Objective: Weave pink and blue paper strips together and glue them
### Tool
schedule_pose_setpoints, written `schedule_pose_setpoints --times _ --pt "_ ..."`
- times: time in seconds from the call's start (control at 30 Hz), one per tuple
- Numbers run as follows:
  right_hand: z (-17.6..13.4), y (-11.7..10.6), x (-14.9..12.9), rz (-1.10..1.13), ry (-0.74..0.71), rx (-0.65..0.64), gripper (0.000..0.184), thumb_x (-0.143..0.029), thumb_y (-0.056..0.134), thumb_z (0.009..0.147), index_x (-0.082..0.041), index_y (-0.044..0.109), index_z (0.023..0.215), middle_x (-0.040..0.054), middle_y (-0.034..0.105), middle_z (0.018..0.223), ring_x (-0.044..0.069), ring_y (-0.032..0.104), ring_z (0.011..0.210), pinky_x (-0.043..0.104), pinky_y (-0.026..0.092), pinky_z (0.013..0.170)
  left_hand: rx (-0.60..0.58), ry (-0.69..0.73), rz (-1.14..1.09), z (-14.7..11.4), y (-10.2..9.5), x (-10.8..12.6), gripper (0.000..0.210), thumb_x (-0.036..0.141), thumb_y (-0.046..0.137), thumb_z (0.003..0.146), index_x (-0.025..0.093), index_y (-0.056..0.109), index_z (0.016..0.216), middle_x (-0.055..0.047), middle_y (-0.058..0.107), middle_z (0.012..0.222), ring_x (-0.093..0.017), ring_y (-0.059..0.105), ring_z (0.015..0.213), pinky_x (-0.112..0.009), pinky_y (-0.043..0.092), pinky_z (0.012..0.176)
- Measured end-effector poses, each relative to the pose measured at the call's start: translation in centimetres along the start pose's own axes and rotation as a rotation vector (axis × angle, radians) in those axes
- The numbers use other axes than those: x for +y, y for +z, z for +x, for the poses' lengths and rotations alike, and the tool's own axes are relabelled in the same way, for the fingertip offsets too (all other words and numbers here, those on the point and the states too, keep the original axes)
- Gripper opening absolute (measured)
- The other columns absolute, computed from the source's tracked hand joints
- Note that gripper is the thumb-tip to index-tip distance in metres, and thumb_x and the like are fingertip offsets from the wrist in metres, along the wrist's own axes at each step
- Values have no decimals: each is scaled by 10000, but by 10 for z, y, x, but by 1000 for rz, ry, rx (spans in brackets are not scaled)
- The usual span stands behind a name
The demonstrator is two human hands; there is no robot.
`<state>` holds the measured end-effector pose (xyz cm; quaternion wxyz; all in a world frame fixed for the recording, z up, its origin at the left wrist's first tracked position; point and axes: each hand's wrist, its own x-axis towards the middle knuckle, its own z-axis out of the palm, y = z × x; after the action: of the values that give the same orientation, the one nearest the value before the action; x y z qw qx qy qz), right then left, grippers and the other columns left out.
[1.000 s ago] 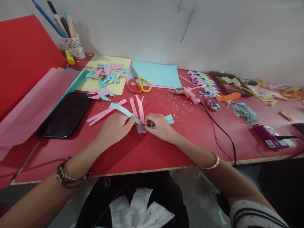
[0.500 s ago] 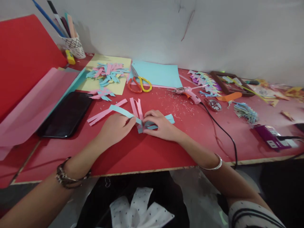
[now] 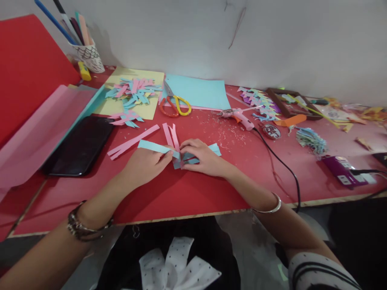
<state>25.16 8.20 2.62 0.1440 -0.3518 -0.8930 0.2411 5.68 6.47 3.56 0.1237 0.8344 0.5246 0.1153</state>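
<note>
Shifted: right hand, its fingers, bunched in a pinch a second ago, now straighter and spread over the paper strips at the work's centre. Unchanged: left hand, beside it.

Left hand: thumb and fingers closed on a blue strip, whose far end projects up and left; near end meets the other strips between the hands.

Right hand: fingers forward, thumb lower, blue strips passing beneath the palm and emerging on its right side. Fingers touch the strips; whether they grip cannot be told.

Pink strips: two, rising away from the same centre, between the hands. The join itself is largely covered.

Table: red, supporting all of the above.

Loose pink strip: split at one end, lying beyond the left hand.

Phone: dark screen, left of the loose strip.

Yellow sheet: bears a heap of pink and blue cuttings.

Blue sheet: right of the yellow one.

Scissors: one orange handle, one yellow; blades on the blue sheet's left edge.

Glue gun: pink, corded, beyond the right hand.
</note>
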Motion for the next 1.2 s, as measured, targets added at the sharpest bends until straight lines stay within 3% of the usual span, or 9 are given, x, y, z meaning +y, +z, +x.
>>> schedule_pose_setpoints --times 0.23,0.53,0.8,1.0,1.2 --pt "0 0 -3 20 9 7 187 -269 631 736 -185 520 861 64 521 1056 193 459 1012 336 334 906 -12 24 -66 -3 1 0 437 337 237 846 192 644 910 -53 699 881 -200 611 790 -269 406 662" --pt "0 1 -3 32 -19 12 131 -262 619 744 -193 519 790 55 513 1038 191 449 1013 327 332 907 58 87 -113 -3 6 -4 390 322 268 852 186 632 831 -43 680 796 -182 604 791 -250 428 688" --pt "3 2 -1 9 -24 27 73 -228 585 762 -190 523 770 53 555 1014 184 485 944 336 356 883 4 48 -34 -3 3 0 438 334 221 854 181 630 886 -47 695 887 -209 619 785 -283 425 663" --pt "1 2 -1 -6 -38 50 212 -236 561 762 -161 545 960 93 536 1040 201 478 999 346 366 909 37 74 -65 -4 4 -1 443 352 231 858 177 630 934 -49 695 951 -212 620 860 -296 448 724" --pt "0 1 -1 -58 -38 28 267 -243 517 788 -163 562 1038 107 519 1099 213 467 1033 367 367 920 133 224 -92 -5 10 -6 456 363 222 880 176 637 859 -50 693 943 -194 612 911 -289 469 772"
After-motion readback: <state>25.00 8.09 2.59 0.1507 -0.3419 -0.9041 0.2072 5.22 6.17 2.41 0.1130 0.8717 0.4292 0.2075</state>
